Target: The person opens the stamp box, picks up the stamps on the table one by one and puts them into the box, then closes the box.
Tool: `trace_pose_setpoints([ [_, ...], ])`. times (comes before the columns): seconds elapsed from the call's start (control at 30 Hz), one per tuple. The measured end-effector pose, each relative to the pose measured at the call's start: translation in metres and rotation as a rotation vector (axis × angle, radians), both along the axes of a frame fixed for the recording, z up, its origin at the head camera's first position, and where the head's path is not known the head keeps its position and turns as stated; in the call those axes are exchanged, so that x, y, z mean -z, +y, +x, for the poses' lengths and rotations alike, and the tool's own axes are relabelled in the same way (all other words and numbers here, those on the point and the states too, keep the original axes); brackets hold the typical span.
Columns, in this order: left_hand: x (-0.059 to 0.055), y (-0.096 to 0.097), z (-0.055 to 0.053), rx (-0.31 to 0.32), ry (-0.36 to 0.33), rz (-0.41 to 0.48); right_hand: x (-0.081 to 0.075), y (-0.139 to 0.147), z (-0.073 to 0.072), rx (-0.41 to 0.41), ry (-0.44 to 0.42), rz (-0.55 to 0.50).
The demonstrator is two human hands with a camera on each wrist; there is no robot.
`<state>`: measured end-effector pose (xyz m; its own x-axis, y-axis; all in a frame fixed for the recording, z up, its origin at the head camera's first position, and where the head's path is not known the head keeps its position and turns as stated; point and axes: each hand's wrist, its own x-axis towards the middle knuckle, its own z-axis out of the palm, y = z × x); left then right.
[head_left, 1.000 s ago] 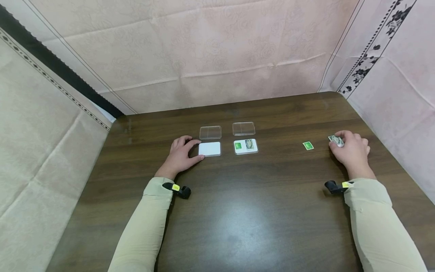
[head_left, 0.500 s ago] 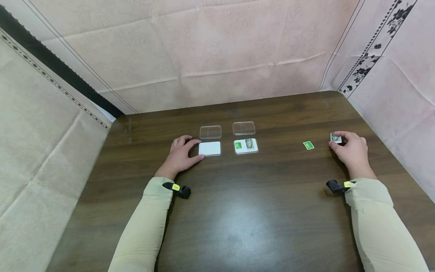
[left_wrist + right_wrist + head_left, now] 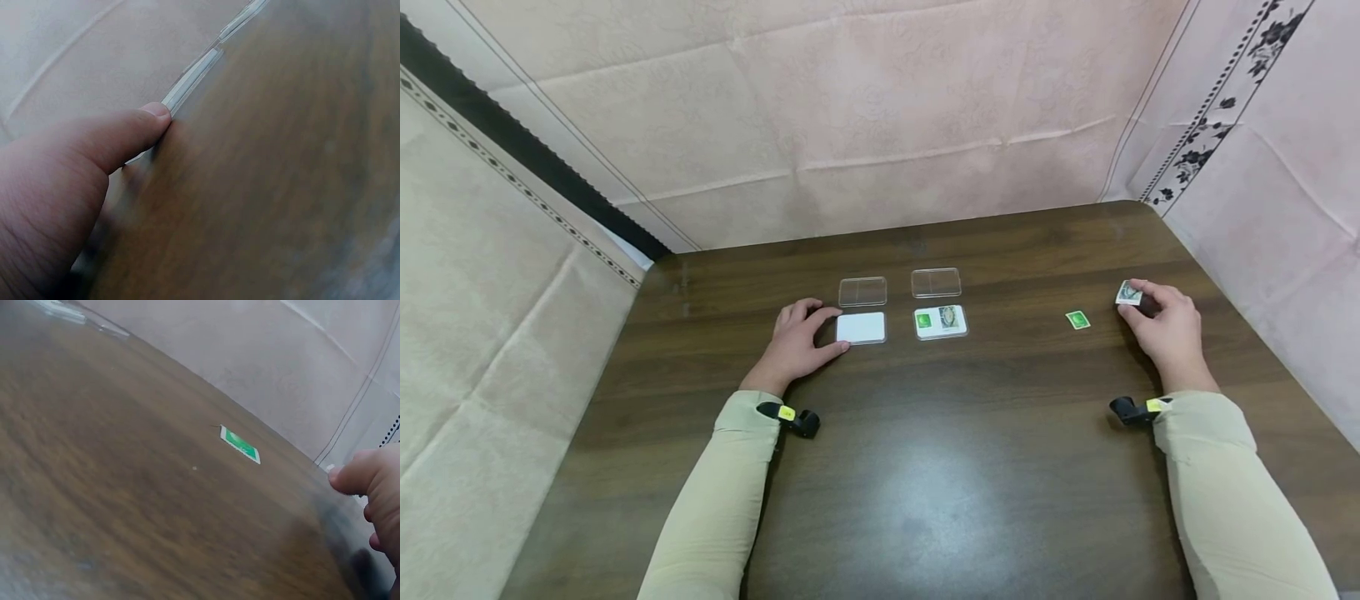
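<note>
In the head view my left hand (image 3: 793, 348) holds the left end of a flat clear case with a white insert (image 3: 861, 327), thumb at its near corner and a finger at its far corner. The left wrist view shows the thumb against the case's edge (image 3: 190, 81). My right hand (image 3: 1168, 329) pinches a grey-green postage stamp (image 3: 1128, 293) between thumb and fingers, partly hidden by them. A green stamp (image 3: 1078, 320) lies on the table left of that hand. Another white-lined case (image 3: 941, 323) carries a green stamp (image 3: 923, 321) and a grey-green stamp (image 3: 949, 317).
Two clear lids (image 3: 862, 292) (image 3: 936, 282) lie behind the cases on the brown wooden table (image 3: 970, 467). Beyond the table's far edge hang pale cloth curtains (image 3: 880, 125).
My right hand has shifted slightly left and away from me with the grey-green stamp, which has turned between the fingers. My left hand and the cases stay in place.
</note>
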<state>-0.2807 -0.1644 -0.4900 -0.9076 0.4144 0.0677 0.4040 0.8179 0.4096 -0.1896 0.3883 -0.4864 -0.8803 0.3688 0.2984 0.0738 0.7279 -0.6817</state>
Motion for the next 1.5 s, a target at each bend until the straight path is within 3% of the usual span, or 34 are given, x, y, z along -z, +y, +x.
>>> trace_pose_setpoints([
  [0.2, -0.001, 0.0, 0.0, -0.005, -0.01, -0.008, -0.002, -0.015, -0.004, 0.008, 0.014, -0.02],
  [0.43, 0.001, -0.001, -0.001, -0.006, -0.009, -0.013, -0.002, -0.045, -0.012, -0.057, 0.061, -0.025],
  [0.77, 0.0, -0.001, 0.0, -0.002, -0.011, -0.007, 0.005, -0.093, -0.026, -0.149, 0.192, -0.007],
  [1.17, -0.001, -0.001, 0.001, -0.003, -0.01, -0.009, 0.002, -0.159, -0.036, -0.277, 0.098, -0.007],
  [1.5, -0.002, 0.0, 0.001, -0.007, -0.012, -0.018, 0.001, -0.205, -0.042, -0.365, 0.158, 0.033],
])
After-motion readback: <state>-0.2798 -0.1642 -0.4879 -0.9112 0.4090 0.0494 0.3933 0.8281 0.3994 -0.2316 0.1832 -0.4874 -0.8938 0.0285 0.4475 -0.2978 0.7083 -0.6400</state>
